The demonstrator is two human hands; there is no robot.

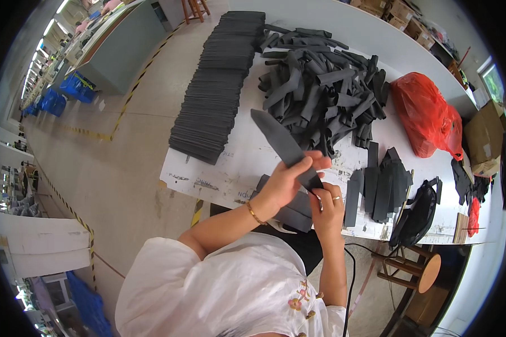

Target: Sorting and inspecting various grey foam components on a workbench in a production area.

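Note:
A flat dark grey strip [284, 145] with a tapered far end slants across in front of me, above the table's near edge. My left hand [284, 182] grips it around the middle, thumb on top. At its near end my right hand [327, 206] pinches it between thumb and fingers. Below the hands, more flat dark strips [292, 216] lie at the table edge, partly hidden by my left arm. Beyond the held strip is a loose heap of curled dark strips [320, 84]. To its left runs a long, neat row of stacked dark strips [216, 78].
The white table [247, 135] carries a red plastic bag [427, 115] at right, several flat strips [385, 185] and a black bag [424, 208]. A cardboard box [485, 137] stands beyond. A wooden stool [427, 272] and a black cable [352, 269] are at lower right.

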